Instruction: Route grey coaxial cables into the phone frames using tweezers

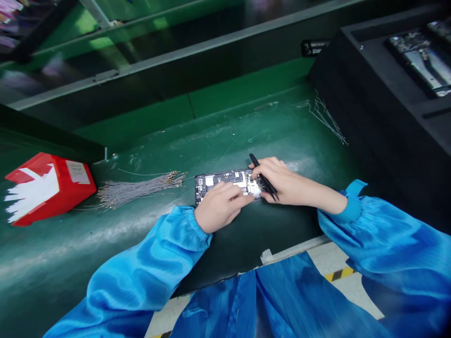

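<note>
The right hand (pixel 278 180) is closed around dark tweezers (pixel 263 177), their two tips slanting toward the wearer, while its thumb and forefinger reach the right end of an opened phone (pixel 230 178). The left hand (pixel 225 204) lies over the phone's near edge with its fingers curled in; whether it pinches anything small I cannot tell.

The phone lies on the green counter (pixel 211 145), its long side running left to right in front of the wearer. Its inside faces up — a thin dark frame around a patchwork of black parts and pale, silvery panels. At its left end sit small dark modules, one with a light ring; toward the right end the surface turns brighter and shinier, with little yellowish bits. The fingers hide much of its middle and near side.

Just left of the phone is a bundle of thin grey cables (pixel 141 189) with brassy ends, one strand reaching almost to the phone. Farther left stands a red box (pixel 79 188) holding white strips (pixel 33 190). Beyond the phone to the right lie a few loose wires (pixel 327 119), next to a big black block (pixel 380 89) — another opened device (pixel 428 68) rests on top of it.
</note>
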